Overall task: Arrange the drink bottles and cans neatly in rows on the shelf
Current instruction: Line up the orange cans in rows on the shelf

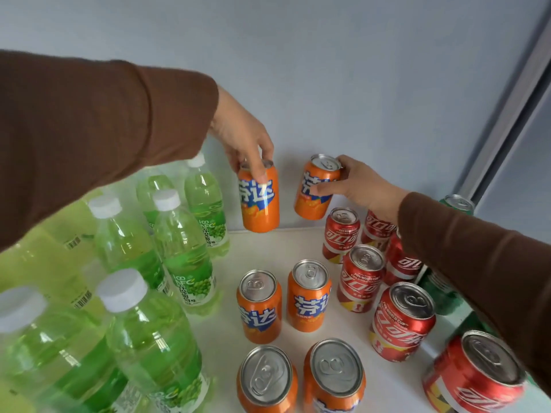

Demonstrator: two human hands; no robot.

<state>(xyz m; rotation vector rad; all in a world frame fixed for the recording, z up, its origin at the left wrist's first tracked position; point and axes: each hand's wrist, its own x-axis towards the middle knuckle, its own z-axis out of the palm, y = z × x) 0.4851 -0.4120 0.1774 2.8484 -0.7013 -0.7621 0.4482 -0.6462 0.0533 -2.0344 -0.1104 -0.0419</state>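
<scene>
Orange cans: the left hand (241, 135) pinches one can (258, 198) by its top rim at frame centre, while the right hand (360, 186) wraps its fingers round a second, tilted can (317, 186) just beside it. Four more orange cans (259, 305) stand sealed on the white shelf (226, 332) at lower centre, between green bottles (182, 248) of pale liquid at left and red cans (362, 278) at right.

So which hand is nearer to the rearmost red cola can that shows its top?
The right. The right hand, gripping a tilted orange can, sits just above and behind the red can. The left hand grips another orange can farther to the left.
</scene>
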